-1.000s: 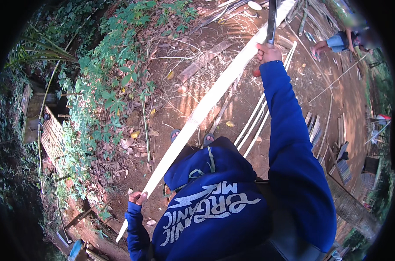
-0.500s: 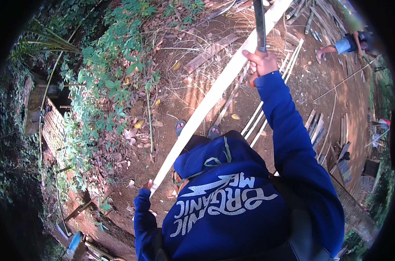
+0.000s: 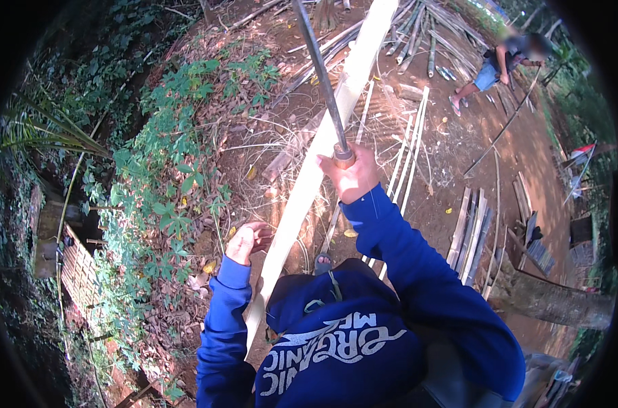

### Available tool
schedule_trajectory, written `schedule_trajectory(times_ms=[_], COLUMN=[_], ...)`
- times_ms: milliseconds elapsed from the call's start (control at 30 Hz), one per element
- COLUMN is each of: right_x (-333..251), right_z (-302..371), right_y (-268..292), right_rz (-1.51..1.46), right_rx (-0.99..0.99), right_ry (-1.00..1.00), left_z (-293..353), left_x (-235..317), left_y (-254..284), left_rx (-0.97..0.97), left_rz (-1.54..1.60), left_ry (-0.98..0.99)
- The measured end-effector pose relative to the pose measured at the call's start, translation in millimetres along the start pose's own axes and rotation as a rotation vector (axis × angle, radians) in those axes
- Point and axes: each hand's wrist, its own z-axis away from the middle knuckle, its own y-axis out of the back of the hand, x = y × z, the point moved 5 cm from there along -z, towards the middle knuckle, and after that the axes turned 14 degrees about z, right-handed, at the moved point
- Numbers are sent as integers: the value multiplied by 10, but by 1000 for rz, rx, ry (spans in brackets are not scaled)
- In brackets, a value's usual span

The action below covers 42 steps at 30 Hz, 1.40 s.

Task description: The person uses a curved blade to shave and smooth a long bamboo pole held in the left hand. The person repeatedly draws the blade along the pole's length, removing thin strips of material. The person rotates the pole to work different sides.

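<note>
Nearer the body than in the earlier frame, the right hand [image 3: 355, 178] is now placed lower along the pale strip [image 3: 302, 197], and the left hand [image 3: 249, 243] is shifted off its lower end. By the right hand, the handle of a long knife [image 3: 319, 71] is gripped. The left is held loosely spread, just beside the strip's left edge; whether contact is made cannot be told. Slantwise before the torso, the strip is seen.
</note>
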Motion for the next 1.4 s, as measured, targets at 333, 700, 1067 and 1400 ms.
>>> schedule_trajectory(times_ms=[333, 700, 1067, 1400], right_x=[-67, 132, 239, 505], right_z=[56, -425, -561, -703], right_y=[907, 1778, 2041, 2551], right_rz=[620, 1179, 1193, 1284], right_rx=[121, 267, 253, 267], right_ry=[298, 392, 271, 169], left_z=[46, 406, 421, 500], left_x=[-1, -148, -64, -424], left_y=[-781, -1094, -1563, -1457], left_rx=[49, 256, 298, 311], left_rz=[-292, -437, -751, -705], left_ry=[-75, -211, -436, -358])
